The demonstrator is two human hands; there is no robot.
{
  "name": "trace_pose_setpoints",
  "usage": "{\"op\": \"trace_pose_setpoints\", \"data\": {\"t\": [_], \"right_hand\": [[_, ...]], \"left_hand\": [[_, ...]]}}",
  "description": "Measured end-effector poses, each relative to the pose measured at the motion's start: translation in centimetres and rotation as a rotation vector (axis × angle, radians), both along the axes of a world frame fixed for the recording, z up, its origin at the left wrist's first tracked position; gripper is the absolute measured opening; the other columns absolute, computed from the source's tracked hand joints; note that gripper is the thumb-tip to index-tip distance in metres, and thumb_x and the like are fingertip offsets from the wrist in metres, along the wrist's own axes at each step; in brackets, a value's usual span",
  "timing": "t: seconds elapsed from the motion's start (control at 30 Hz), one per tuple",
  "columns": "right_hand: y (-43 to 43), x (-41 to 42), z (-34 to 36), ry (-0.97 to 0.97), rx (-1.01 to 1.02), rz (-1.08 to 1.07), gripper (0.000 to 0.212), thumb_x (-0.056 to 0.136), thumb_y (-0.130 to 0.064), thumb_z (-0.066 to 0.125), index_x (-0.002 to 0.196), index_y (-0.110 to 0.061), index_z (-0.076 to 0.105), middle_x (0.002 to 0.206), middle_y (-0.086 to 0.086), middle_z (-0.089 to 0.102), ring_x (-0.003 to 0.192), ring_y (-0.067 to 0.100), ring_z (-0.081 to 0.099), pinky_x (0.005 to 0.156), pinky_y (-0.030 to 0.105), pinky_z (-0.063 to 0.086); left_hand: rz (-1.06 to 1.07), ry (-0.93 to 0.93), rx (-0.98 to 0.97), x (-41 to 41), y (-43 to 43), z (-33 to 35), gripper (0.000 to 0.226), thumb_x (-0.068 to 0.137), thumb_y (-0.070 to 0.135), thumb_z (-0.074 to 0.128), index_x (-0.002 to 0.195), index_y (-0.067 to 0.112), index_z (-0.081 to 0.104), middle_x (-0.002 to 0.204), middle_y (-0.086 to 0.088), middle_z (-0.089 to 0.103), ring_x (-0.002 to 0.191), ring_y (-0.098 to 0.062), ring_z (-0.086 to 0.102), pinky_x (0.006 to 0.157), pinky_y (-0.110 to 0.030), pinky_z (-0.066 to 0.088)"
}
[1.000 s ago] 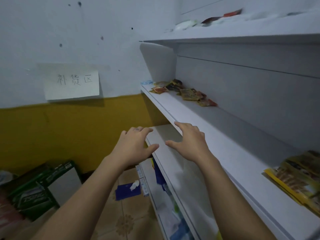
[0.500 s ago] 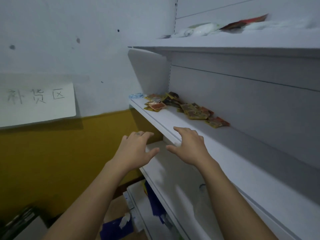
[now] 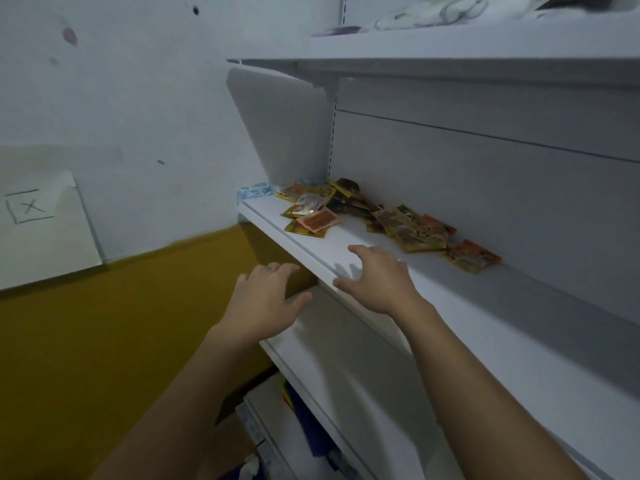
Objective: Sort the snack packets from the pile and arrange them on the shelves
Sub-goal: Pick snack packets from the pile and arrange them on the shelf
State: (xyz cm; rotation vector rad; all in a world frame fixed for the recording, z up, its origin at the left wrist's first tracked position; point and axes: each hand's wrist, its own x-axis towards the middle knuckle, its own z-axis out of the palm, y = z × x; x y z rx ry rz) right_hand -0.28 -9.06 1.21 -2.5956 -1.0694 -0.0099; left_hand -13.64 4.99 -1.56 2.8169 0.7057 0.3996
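Head view showed both hands empty. The right hand (image 3: 377,282) had its fingers spread and relaxed, palm down over the front lip of the middle shelf (image 3: 485,327), gripping nothing. We could not tell whether the fingertips touched the board; a shadow under them hinted at a gap. The left hand (image 3: 266,299) was just as loose and spread, also holding nothing, in the air just off the shelf's front edge and beside the right. We judged both palms were aimed forward to reach the snack packets (image 3: 408,226), which lay in a loose unsorted pile at the far left end of that same shelf, against the back panel and near the right hand's fingertips. An orange packet (image 3: 317,221) sat on top at the pile's near-left side, and one stray packet (image 3: 472,258) lay at its right end, nearest the right hand's side. Most of the shelf in front of the pile was bare, likely room for sorted rows. Sorting looked barely begun, with no packet picked yet. A pale blue item (image 3: 254,190) sat at the shelf's left end, unclear what. The top shelf (image 3: 450,46) carried a white bag (image 3: 433,10), and a lower shelf (image 3: 346,375) ran under the arms. A paper sign (image 3: 41,233) hung on the left wall above a yellow band (image 3: 121,323).
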Motion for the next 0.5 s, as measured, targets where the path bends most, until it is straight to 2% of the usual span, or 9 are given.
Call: {"op": "trace_pose_setpoints", "data": {"t": [0.27,0.4,0.5], "right_hand": [[9.4,9.5,-0.6,0.067,0.009,-0.003,0.074,0.085,-0.056,0.063,0.147,-0.024,0.038,0.146,0.006,0.046,0.13,0.029,0.045,0.103,0.044,0.042],[13.2,14.5,-0.5,0.126,0.051,0.01,0.055,0.087,-0.05,0.062,0.135,-0.025,0.051,0.131,0.002,0.059,0.12,0.026,0.053,0.097,0.042,0.046],[16.0,16.9,-1.1,0.093,0.032,0.024,0.049,0.089,-0.05,0.056,0.134,-0.031,0.053,0.131,0.002,0.058,0.119,0.025,0.052,0.098,0.043,0.045]], "left_hand": [[0.02,0.1,0.033,8.8,7.6,-0.3,0.058,0.095,0.058,0.046,0.146,0.031,0.038,0.151,-0.001,0.043,0.138,-0.021,0.036,0.109,-0.044,0.03],[0.015,0.058,0.059,13.3,11.3,0.6,0.047,0.098,0.052,0.044,0.139,0.03,0.045,0.138,-0.001,0.054,0.128,-0.022,0.045,0.102,-0.042,0.036],[0.004,0.033,0.036,16.2,13.6,0.5,0.043,0.101,0.045,0.042,0.141,0.031,0.045,0.137,-0.001,0.055,0.125,-0.022,0.048,0.101,-0.043,0.04]]}}
